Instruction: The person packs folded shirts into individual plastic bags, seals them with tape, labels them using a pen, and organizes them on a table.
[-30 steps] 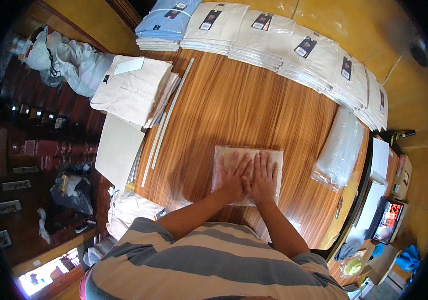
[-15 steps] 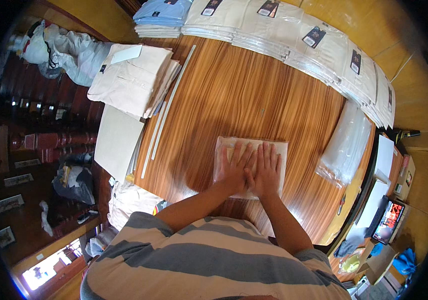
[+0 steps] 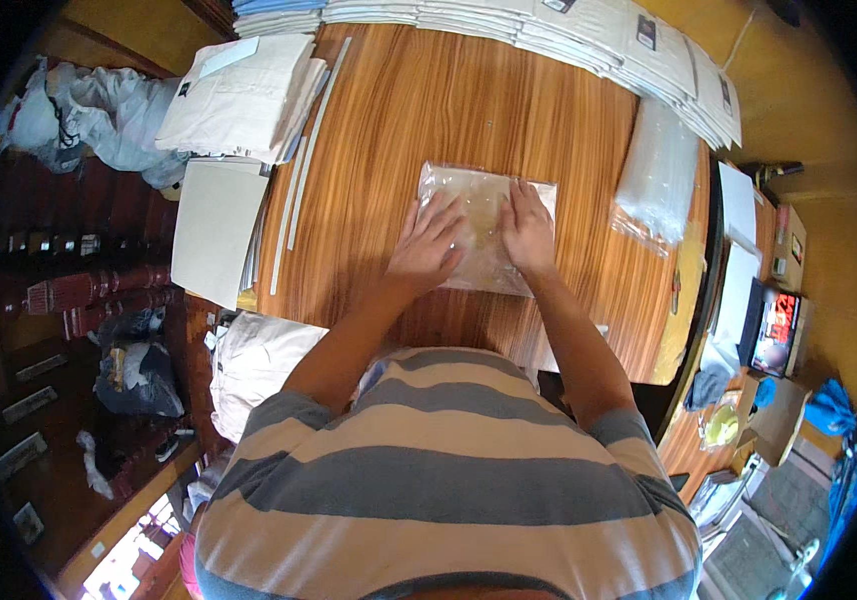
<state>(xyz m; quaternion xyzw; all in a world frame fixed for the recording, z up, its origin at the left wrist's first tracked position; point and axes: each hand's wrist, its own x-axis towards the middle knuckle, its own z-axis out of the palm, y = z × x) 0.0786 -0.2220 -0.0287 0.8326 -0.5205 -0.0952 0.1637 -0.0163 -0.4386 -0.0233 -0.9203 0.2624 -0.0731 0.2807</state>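
Observation:
On the wood-grain table lies a folded cream garment in a clear plastic bag (image 3: 486,222), its film creased and shiny. My left hand (image 3: 432,240) rests on the left part of the bag, fingers stretched out and a little spread. Flat along the bag's right side lies my right hand (image 3: 529,230), its fingers straight. Neither hand grips anything. Between the two hands the bagged garment's middle shows.
Bagged garments (image 3: 569,40) stand in stacks along the far edge. Folded cream garments (image 3: 239,100) and grey-white card sheets (image 3: 217,230) lie at left, beside thin white strips (image 3: 299,190). Clear plastic bags (image 3: 659,170) lie at right. A lit screen (image 3: 777,328) stands beyond.
My hands have parted, the left moving to the bag's left side and the right to its right side. The whole view has shifted, so the table appears higher.

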